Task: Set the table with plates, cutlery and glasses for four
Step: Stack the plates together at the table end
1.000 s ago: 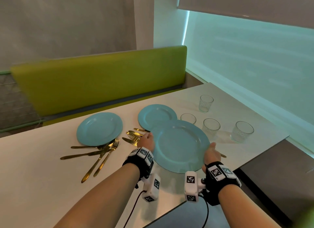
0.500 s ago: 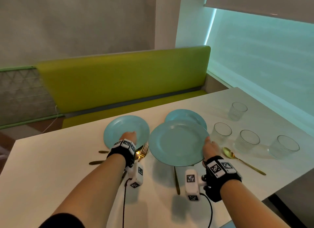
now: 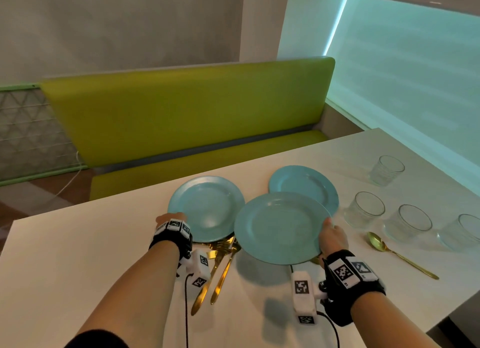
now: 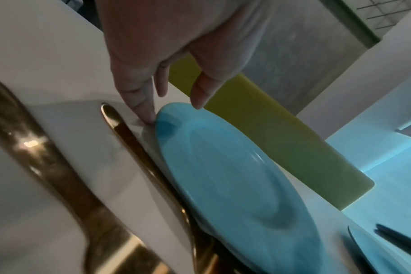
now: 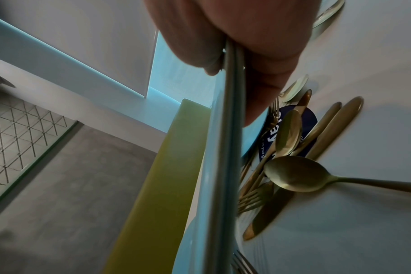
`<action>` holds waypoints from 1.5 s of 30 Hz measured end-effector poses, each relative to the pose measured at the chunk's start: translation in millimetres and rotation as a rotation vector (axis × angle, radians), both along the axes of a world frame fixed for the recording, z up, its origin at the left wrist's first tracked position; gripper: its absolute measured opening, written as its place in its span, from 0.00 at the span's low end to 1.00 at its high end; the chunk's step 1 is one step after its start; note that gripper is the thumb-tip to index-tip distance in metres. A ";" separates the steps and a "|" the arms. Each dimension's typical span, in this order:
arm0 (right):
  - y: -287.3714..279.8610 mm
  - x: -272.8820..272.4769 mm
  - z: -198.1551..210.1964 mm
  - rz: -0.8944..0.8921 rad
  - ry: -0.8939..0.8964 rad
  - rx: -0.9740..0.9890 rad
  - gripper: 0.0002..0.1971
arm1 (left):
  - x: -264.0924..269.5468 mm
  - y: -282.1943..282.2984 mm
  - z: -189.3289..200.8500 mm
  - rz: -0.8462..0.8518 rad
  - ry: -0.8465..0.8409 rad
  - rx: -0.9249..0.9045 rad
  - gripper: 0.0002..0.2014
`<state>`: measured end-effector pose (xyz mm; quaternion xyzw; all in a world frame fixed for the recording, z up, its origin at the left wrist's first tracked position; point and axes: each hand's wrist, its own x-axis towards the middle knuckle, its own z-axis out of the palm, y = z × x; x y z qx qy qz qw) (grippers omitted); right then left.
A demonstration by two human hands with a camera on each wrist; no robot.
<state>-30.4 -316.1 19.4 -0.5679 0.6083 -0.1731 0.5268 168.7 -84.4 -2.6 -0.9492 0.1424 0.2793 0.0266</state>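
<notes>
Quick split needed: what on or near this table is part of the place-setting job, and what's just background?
Part of the job:
- held plate, gripped by right hand
- left plate, its edge touched by left hand
- far plate
- four glasses
- gold cutlery pile
- lone gold spoon

Background:
- green bench
- window blind
- blue label under the cutlery

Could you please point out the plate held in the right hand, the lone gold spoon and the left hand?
Held plate [image 3: 279,227], head view, its centre.
Gold spoon [image 3: 376,241], head view, its bowl.
Left hand [image 3: 170,217], head view, its back.
</notes>
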 end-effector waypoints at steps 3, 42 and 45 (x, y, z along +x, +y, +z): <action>2.5 6.1 2.9 -0.009 0.023 -0.019 0.24 | 7.3 2.9 -9.0 0.023 0.002 -0.011 0.31; -67.6 97.0 -0.4 0.253 -0.085 -0.156 0.20 | 4.8 -129.0 22.7 1.039 0.253 -1.263 0.15; -75.4 95.8 -10.0 0.293 -0.061 -0.140 0.22 | 5.1 -143.6 13.9 1.136 0.307 -1.273 0.26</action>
